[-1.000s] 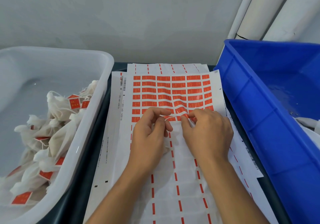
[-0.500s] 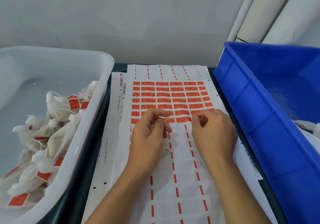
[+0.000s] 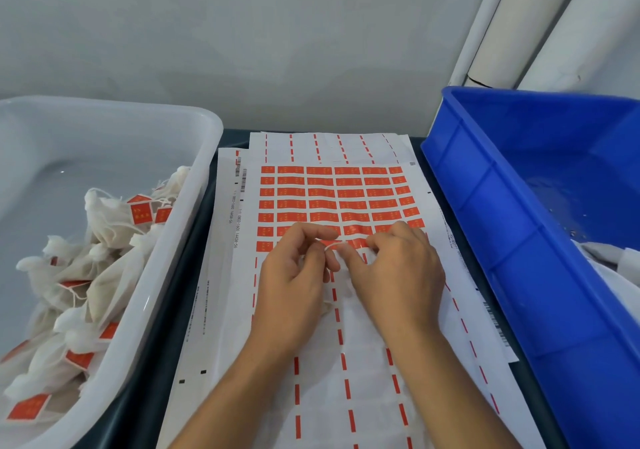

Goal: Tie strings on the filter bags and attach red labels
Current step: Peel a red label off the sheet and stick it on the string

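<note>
A sheet of red labels (image 3: 332, 202) is laid flat on a stack of similar backing sheets (image 3: 346, 362) at the middle of the dark table (image 3: 173, 327); its far half, toward twelve o'clock, is filled with rows of red labels, while its near half, toward six o'clock, is stripped to white backing with red dashes. Both hands are brought together over the nearest row of labels; the left hand (image 3: 294, 282) is curled, with a thin white string (image 3: 329, 247) pinched between thumb and forefinger; a filter bag (image 3: 320, 310) is only glimpsed as white fabric beneath that palm, and how it is held cannot be told. The right hand (image 3: 398, 275) is curled too, its fingertips (image 3: 346, 249) set against the string's end and the edge of the label row; whether a label is pinched cannot be told. At nine o'clock a translucent white tub (image 3: 166, 275) is seen, in which finished filter bags (image 3: 86, 268) with tied strings and red tags are heaped against its near and right sides. At three o'clock a blue crate (image 3: 502, 240) is placed just beside the sheets; some white material (image 3: 609, 258) is visible at its near right corner. White tubes (image 3: 540, 22) are leaned against the grey wall at one o'clock.
</note>
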`<state>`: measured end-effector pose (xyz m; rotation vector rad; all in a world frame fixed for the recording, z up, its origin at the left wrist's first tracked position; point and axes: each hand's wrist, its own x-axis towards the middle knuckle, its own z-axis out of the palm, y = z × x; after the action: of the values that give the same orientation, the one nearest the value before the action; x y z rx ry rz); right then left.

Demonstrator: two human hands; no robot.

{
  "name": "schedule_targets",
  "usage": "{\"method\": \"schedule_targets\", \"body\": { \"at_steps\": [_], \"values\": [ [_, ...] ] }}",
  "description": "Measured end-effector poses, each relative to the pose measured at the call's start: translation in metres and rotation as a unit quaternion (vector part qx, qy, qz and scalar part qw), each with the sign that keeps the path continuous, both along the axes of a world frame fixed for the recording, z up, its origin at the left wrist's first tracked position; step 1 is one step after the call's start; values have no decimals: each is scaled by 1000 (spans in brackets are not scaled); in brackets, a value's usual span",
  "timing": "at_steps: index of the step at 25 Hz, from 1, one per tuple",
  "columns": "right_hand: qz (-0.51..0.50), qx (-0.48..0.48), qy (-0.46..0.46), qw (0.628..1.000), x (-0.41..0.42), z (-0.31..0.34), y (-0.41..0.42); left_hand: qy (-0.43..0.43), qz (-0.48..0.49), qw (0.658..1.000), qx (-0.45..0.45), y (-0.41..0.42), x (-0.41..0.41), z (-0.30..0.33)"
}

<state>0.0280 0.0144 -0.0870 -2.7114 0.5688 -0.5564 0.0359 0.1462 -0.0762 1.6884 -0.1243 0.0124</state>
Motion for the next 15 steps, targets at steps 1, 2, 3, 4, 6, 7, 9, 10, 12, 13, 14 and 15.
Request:
{"method": "schedule_targets", "body": {
  "at_steps": [1,2,3,4,6,7,9,10,12,13,14,15],
  "values": [
    [1,4,-3,1000,0,0,0,-2,0,1000,0,0,0,0],
    [2,8,-6,1000,0,0,0,-2,-1,1000,0,-1,0,-1],
    [3,15,-11,1000,0,-1,-1,-1,-1,1000,0,-1,-1,-1],
    [4,26,-16,1000,1,-1,-3,0,-1,1000,1,-1,-1,-1],
    [0,47,-19,999,2,-1,-6,1,-1,1000,2,-2,0,-1],
    [-2,54,-17,998,3,-1,-8,2,-2,1000,3,-2,0,-1],
    [-7,62,-13,998,4,0,-9,3,-2,1000,3,-1,0,-1],
    [-10,67,-14,998,4,1,-8,4,-3,1000,1,-1,0,-1],
    [-13,76,-19,997,4,2,-8,7,-5,1000,-3,-1,0,-1],
    [-15,77,-20,997,4,3,-8,7,-5,1000,-5,0,0,0],
    [-16,75,-20,997,4,3,-7,7,-6,1000,-5,0,0,0],
    [-17,70,-18,997,3,4,-7,7,-5,1000,-7,0,0,-1]
  ]
}}
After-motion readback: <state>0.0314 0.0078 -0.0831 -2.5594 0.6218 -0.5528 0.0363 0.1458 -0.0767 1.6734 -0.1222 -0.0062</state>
